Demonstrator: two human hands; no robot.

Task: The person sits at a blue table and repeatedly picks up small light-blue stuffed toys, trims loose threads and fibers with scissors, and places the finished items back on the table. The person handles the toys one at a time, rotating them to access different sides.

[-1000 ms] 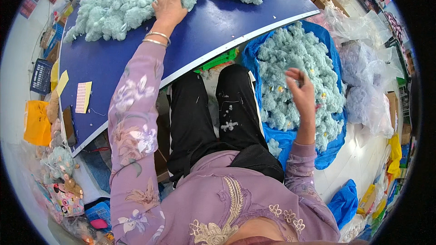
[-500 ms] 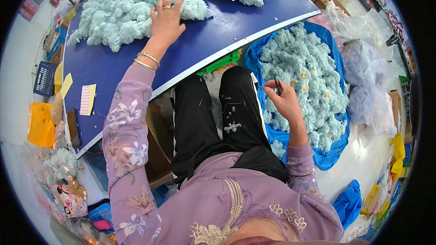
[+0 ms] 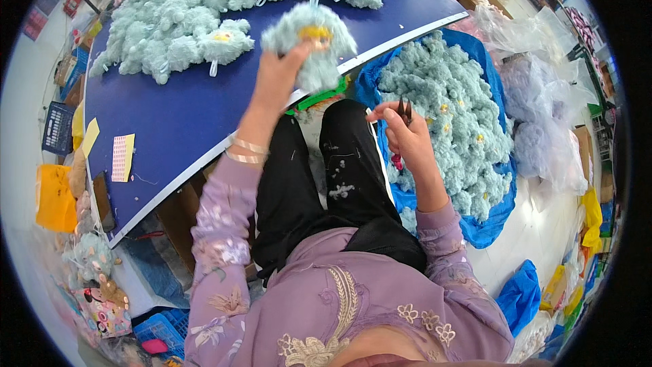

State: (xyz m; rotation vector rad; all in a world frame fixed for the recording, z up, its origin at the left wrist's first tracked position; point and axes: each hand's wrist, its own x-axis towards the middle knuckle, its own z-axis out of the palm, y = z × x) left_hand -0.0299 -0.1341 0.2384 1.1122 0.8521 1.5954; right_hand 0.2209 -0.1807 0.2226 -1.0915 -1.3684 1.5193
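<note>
1. Fingers of the left hand (image 3: pixel 277 80) hold a pale-blue, fluffy plush piece (image 3: pixel 322 68) just ahead of them; a slack grip could drop it.
2. The right hand (image 3: pixel 409 137) has its fingers around a dark, two-pronged tool (image 3: pixel 405 110) (exact kind unclear), right of the left fingers; careless aim could nick them or the fluff.

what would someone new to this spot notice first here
The eye likely goes first to the mass of fluffy pale blue-green pieces spread over the far part of the blue table. Next comes the matching heap in the blue sheet at the person's right. Between them, the left hand holds up one fluffy piece with a yellow patch, and the right hand holds a dark-tipped tool.
</note>
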